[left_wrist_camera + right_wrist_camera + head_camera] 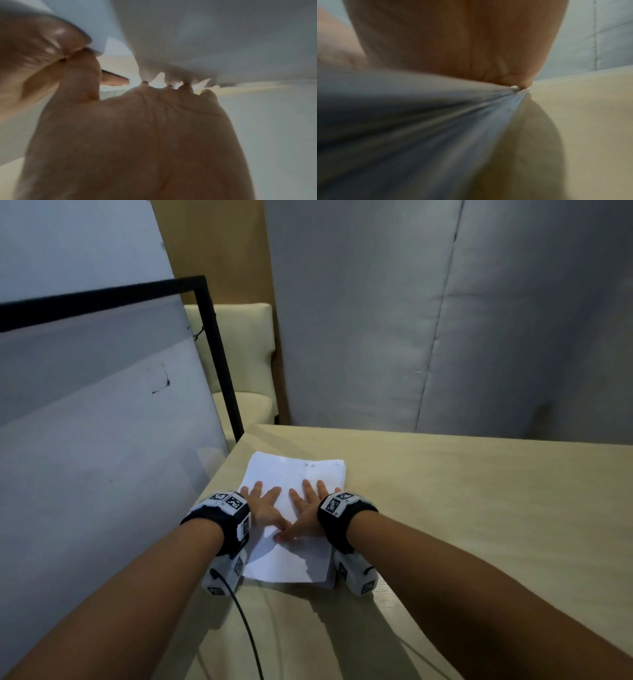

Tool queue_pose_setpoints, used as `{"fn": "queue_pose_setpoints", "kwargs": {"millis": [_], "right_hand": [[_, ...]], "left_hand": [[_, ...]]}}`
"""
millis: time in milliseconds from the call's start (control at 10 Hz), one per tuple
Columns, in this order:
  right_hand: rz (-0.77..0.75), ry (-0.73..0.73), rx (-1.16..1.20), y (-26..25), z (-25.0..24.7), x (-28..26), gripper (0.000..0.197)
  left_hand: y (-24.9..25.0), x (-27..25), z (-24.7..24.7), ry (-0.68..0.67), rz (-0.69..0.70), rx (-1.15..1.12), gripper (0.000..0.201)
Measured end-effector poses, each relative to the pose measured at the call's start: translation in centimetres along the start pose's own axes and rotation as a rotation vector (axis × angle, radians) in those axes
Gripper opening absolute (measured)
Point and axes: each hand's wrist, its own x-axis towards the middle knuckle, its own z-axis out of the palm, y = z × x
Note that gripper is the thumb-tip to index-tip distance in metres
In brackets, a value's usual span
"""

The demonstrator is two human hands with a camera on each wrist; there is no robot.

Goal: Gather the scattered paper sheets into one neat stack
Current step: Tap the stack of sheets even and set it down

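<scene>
A stack of white paper sheets (293, 470) lies near the left edge of the pale wooden table (462, 491), its edges roughly lined up. Both hands lie flat on top of it, fingers straight and spread. My left hand (263, 503) presses the stack's left half and my right hand (306, 508) the right half, thumbs touching in the middle. In the left wrist view the palm of the left hand (137, 135) fills the frame, blurred. The right wrist view shows the right hand (453, 40) from below over the sheet edges (419, 128).
A black-framed glass panel (102, 405) stands along the table's left edge. A cream chair (246, 354) sits behind it, and a grey fabric wall (445, 320) backs the table. A black cable (246, 628) runs from my left wrist toward me.
</scene>
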Motion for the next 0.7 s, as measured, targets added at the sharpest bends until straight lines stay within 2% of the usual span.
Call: {"fn": "queue_pose_setpoints", "kwargs": {"millis": [200,300,500,600,700], "right_hand": [[-0.002,0.134,0.038,1.1,-0.9,-2.3,0.113],[-0.029,0.116,0.038,2.8,-0.8,-4.6,0.096],[0.055,0.21,0.096,8.6,-4.4,-12.7,0.072],[0.166,0.332,0.081,11.9,-7.6,-17.3,0.064],[0.233,0.52,0.112,14.5,-10.6,-21.8,0.056]], "left_hand": [[1.6,-1.7,-1.4,0.142,-0.018,0.138,0.099],[2.6,-2.7,-1.7,0.212,0.047,0.057,0.09],[8.3,-7.5,-6.1,0.235,0.281,0.039,0.067],[12.4,-10.6,-9.8,0.322,0.374,0.051,0.064],[16.2,-14.4,-14.0,0.421,0.47,0.054,0.06]]}}
